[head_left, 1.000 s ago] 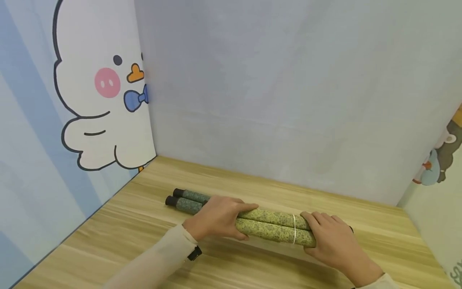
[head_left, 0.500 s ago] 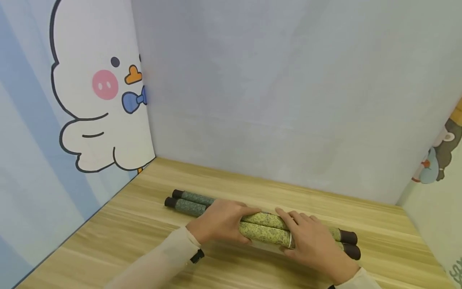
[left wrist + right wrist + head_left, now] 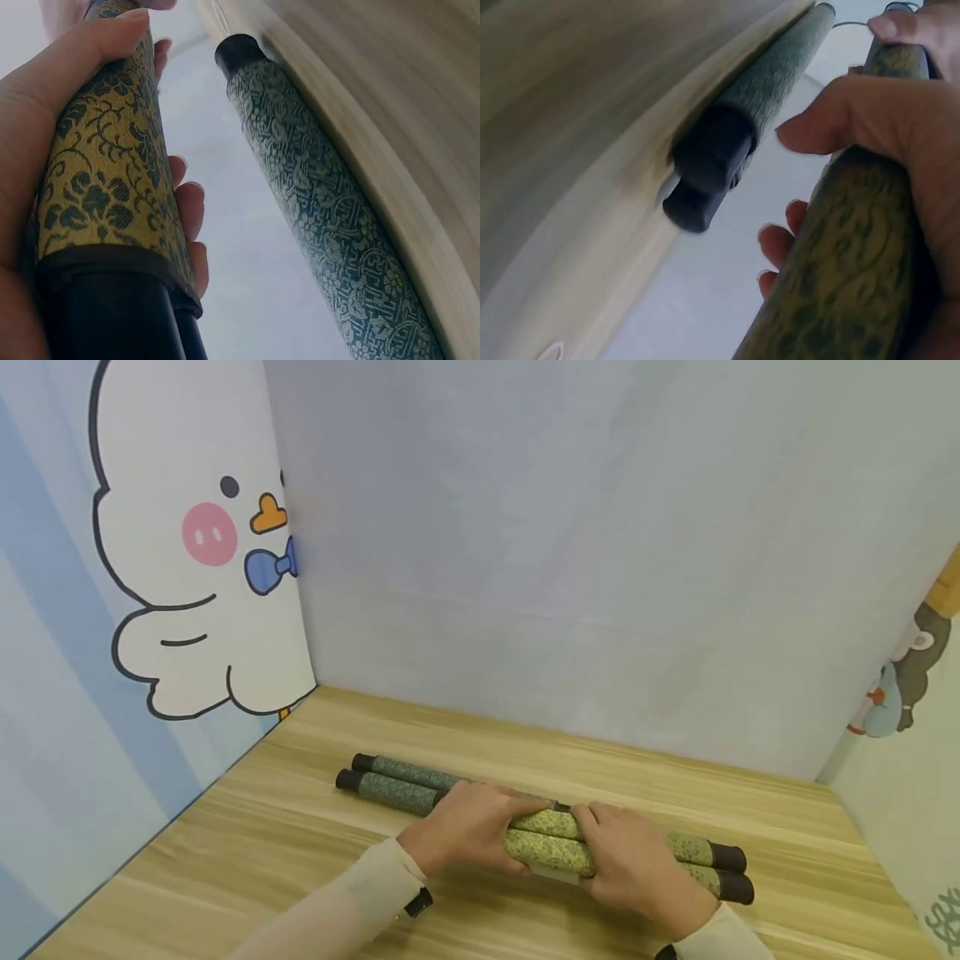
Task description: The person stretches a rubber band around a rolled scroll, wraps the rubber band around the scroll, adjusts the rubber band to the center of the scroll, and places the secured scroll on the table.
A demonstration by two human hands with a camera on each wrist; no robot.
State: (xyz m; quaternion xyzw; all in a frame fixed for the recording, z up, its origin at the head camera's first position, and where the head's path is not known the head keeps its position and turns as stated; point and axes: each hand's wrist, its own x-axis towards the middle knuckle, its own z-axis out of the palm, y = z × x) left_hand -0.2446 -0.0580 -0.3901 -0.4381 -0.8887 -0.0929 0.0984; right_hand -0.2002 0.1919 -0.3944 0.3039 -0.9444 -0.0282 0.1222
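A yellow-green brocade scroll (image 3: 551, 853), its two rolls side by side, lies across both hands above the wooden table. My left hand (image 3: 476, 828) grips it near its left end, thumb along the top and fingers curled beneath. Closer to the middle, my right hand (image 3: 628, 867) grips it from above. Dark end caps (image 3: 737, 887) stick out on the right. In the left wrist view the flowered cloth of this scroll (image 3: 112, 180) shows between thumb and fingers. Behind lies a dark green brocade scroll (image 3: 399, 793), also in two rolls, partly hidden by the left hand.
The wooden table (image 3: 225, 868) extends left and right of the hands. A pale curtain wall (image 3: 562, 568) stands behind it, with a cartoon-printed wall (image 3: 187, 635) on the left. In the right wrist view a small white loop (image 3: 553, 351) shows at lower left.
My right hand has slid left along the yellow scroll, from its right end toward the left hand, uncovering the end caps. The white band around the scroll no longer shows.
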